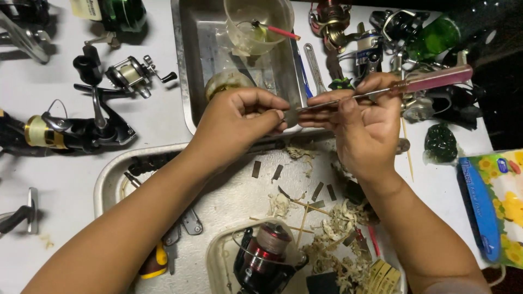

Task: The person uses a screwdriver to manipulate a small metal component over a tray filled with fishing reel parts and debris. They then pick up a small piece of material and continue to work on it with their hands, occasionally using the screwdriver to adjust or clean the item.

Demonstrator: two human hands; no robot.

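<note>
My left hand (239,121) pinches a small flat grey piece (291,116) between thumb and fingers above a metal tray (111,179). My right hand (364,122) holds a screwdriver with a clear pink handle (436,79); its thin metal shaft (327,102) points left, and its tip meets the small piece. Both hands hover close together, fingertips almost touching. Below them, several small dark strips (256,169) lie loose on the tray among wood shavings and thin sticks.
A red and black spinning reel (264,261) sits in a clear tub at the bottom. A second steel tray (188,65) behind holds a plastic cup (256,24). Fishing reels (71,133) lie left and at the back right (354,38). A tissue packet (498,201) lies right.
</note>
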